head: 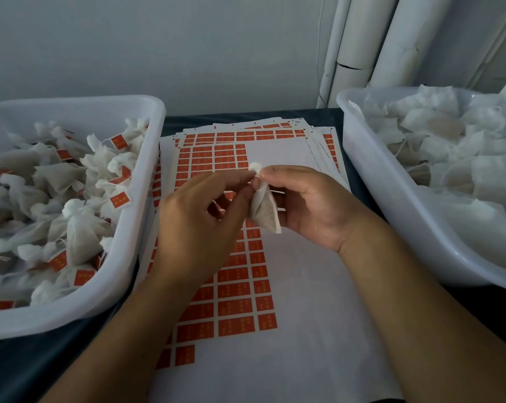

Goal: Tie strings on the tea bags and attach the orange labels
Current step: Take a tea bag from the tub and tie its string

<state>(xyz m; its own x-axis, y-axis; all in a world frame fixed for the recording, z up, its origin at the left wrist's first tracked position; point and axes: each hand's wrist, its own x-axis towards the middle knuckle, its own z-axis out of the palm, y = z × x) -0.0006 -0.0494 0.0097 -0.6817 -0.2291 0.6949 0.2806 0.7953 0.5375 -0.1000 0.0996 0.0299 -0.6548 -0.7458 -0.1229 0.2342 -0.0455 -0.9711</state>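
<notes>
We hold the tea bag (265,209) above the label sheets (240,289) on the worktop, right hand (310,205) with its grip pinched on the gathered neck and left hand (201,219) pinching beside it, so tying happens between the supply tub (371,181) and the finished tub (129,228).

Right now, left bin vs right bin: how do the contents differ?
1. The left bin holds tea bags gathered at the neck, many carrying orange labels; the right bin holds bags with no labels visible.
2. Left-bin bags are bunched into pouches; right-bin bags look flatter and looser, with open tops.
Shared: both are translucent white plastic bins flanking the label sheets, each piled with white tea bags.
</notes>
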